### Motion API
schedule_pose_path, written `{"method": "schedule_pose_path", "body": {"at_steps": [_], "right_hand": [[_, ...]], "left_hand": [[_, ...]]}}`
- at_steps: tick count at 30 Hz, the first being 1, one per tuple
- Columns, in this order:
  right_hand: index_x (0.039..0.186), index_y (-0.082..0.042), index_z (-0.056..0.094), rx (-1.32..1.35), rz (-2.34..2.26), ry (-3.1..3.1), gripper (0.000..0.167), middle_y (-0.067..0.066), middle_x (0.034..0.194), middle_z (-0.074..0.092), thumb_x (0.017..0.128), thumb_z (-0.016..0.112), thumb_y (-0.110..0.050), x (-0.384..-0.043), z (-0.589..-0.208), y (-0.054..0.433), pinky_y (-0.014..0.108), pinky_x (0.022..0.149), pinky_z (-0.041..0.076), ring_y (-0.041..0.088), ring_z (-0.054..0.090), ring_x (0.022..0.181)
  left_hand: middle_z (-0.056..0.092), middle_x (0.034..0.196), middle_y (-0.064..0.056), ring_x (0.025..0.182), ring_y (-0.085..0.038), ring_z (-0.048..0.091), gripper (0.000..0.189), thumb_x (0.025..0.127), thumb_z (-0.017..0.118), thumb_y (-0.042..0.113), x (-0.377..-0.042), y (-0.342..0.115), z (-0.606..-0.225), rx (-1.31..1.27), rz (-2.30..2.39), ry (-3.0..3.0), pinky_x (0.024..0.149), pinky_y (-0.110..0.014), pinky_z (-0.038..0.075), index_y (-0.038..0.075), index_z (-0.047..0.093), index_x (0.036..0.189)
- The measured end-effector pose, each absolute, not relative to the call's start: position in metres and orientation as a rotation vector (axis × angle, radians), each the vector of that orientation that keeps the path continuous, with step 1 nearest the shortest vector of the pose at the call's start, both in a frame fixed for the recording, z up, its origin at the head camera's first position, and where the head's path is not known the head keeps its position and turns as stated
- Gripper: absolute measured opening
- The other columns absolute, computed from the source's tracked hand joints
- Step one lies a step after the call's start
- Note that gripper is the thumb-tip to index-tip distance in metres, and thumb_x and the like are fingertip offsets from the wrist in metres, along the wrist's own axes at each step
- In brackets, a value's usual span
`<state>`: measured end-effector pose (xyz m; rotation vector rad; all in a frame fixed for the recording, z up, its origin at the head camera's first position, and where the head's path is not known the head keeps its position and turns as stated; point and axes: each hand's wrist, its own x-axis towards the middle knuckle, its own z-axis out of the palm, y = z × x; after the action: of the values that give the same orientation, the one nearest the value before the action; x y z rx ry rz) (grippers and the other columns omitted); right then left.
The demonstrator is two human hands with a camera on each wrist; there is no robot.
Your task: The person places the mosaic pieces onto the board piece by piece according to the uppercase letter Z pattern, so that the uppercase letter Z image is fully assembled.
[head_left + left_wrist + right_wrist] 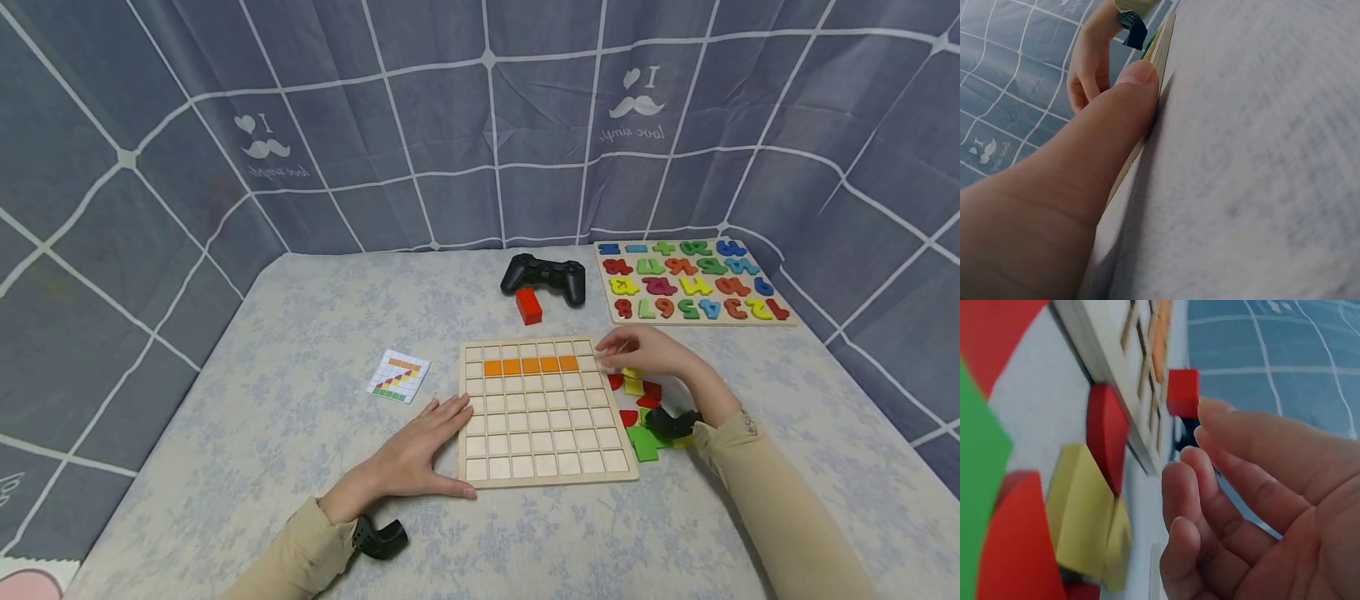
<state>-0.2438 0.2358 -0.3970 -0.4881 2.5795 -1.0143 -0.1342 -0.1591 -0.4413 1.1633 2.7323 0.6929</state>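
A wooden grid board (525, 423) lies flat on the table, with several orange square tiles (531, 365) in a row near its far side. My left hand (416, 450) rests against the board's left edge, fingers straight and thumb spread toward the near corner. In the left wrist view its thumb (1138, 75) touches the board's side. Over the board's far right edge, my right hand (648, 352) hovers with loosely bent fingers and nothing between them. Below it lie loose red pieces (1107, 434), yellow pieces (1082, 512) and green pieces (643, 443).
A pattern card (400, 376) lies left of the board. Behind the board are a red block (528, 307) and a black game controller (545, 277). A wooden number puzzle (693, 282) stands at the back right. A patterned curtain (450, 125) surrounds the table.
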Motion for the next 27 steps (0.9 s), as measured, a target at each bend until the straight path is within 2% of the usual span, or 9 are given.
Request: {"method": "schedule_pose_path", "body": {"at_steps": [5,11,17,27], "right_hand": [[0.113,-0.006,0.066,-0.466,-1.023,2.578,0.037,0.005,0.1,0.065,0.087,0.068,-0.032,-0.242,-0.398,0.248,0.03,0.071,0.046,0.02,0.052,0.082],[0.115,-0.003,0.064,-0.434,-1.023,2.55,0.037,0.005,0.094,0.065,0.087,0.068,-0.026,-0.242,-0.396,0.258,0.03,0.069,0.044,0.021,0.053,0.082],[0.115,0.001,0.063,-0.43,-1.06,2.52,0.038,0.007,0.092,0.063,0.084,0.071,-0.021,-0.243,-0.399,0.263,0.028,0.065,0.042,0.021,0.051,0.079],[0.114,0.003,0.063,-0.42,-1.066,2.516,0.04,0.011,0.099,0.063,0.082,0.073,-0.018,-0.246,-0.406,0.267,0.027,0.068,0.044,0.021,0.052,0.083]], "left_hand": [[0.016,0.156,-0.01,0.142,-0.02,0.012,0.109,0.072,0.064,0.07,-0.135,-0.159,-0.441,1.156,0.694,2.726,0.117,-0.036,0.007,0.002,0.025,0.148],[0.015,0.156,-0.009,0.143,-0.019,0.011,0.109,0.072,0.063,0.07,-0.135,-0.159,-0.44,1.144,0.691,2.718,0.117,-0.034,0.005,0.003,0.024,0.148],[0.017,0.155,-0.011,0.142,-0.023,0.013,0.108,0.073,0.065,0.068,-0.135,-0.16,-0.441,1.176,0.713,2.722,0.117,-0.038,0.008,0.002,0.026,0.148],[0.016,0.155,-0.01,0.142,-0.021,0.012,0.108,0.072,0.064,0.069,-0.135,-0.16,-0.441,1.162,0.7,2.721,0.117,-0.037,0.007,0.002,0.026,0.148]]}}
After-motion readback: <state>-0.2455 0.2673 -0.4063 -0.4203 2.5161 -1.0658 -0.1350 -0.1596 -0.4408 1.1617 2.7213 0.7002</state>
